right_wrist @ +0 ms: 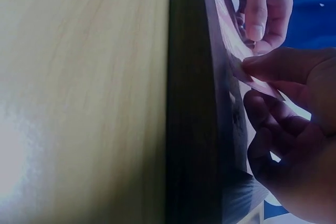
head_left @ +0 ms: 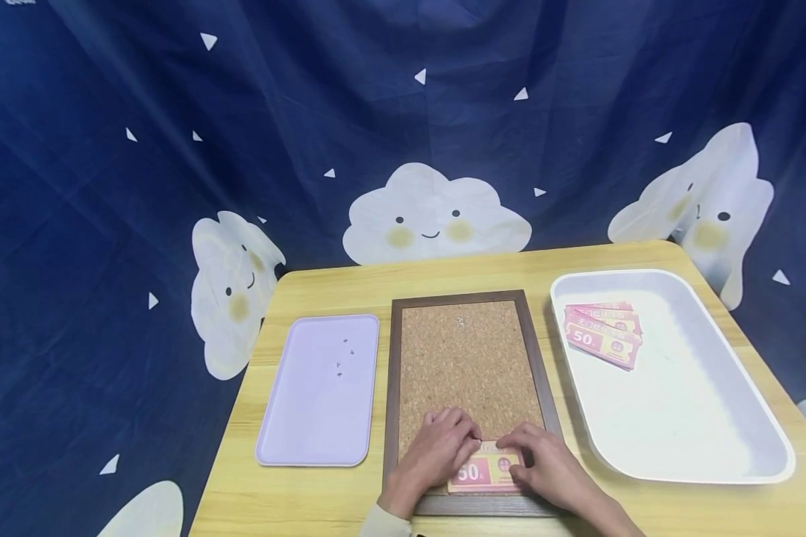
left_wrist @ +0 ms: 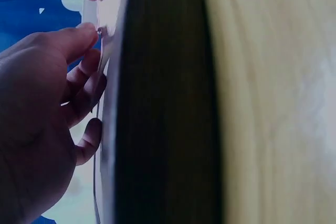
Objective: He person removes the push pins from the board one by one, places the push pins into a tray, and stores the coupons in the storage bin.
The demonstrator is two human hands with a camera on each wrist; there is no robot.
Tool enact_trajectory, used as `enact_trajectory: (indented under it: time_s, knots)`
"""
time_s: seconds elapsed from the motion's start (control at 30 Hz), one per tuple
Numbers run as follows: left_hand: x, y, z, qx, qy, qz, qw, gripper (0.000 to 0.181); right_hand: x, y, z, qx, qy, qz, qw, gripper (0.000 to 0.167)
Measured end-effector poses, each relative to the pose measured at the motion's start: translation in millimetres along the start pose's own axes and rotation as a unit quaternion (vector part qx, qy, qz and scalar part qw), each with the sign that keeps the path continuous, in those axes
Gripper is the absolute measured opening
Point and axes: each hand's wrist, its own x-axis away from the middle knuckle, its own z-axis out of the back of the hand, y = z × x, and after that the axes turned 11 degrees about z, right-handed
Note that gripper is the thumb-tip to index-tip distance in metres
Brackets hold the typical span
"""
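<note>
A pink and yellow coupon (head_left: pixel 481 471) printed with 50 lies at the near end of a cork board (head_left: pixel 470 373) in a dark wooden frame. My left hand (head_left: pixel 441 441) is at the coupon's top left, thumb and forefinger pinching a small pushpin (left_wrist: pixel 100 31) against it. At the coupon's right side, my right hand (head_left: pixel 546 464) holds the edge, with the thumb on its face in the right wrist view. How deep the pin sits is hidden by the fingers.
On the left stands a lilac tray (head_left: pixel 319 425) with several small pins (head_left: pixel 339 365). To the right, a white tray (head_left: pixel 685 418) holds several fanned coupons (head_left: pixel 603 339). A small silvery cluster (head_left: pixel 461 322) shows near the board's far end. Behind the table hangs a dark blue curtain (head_left: pixel 376 112).
</note>
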Motion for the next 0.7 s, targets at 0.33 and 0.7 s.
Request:
enact_trajectory:
  time_s: [0.33,0.7]
  knots:
    - [-1.3,-5.5,8.3,0.035,0.029,-0.011,0.9989,0.010,-0.9,-1,4,-0.018,-0.014,-0.012,0.9997,0.042]
    - [-5.2,-11.1,13.6,0.068,0.095,-0.065,0.9910,0.008,-3.2,-1,8,-0.024,-0.018,-0.034,0.9989,0.039]
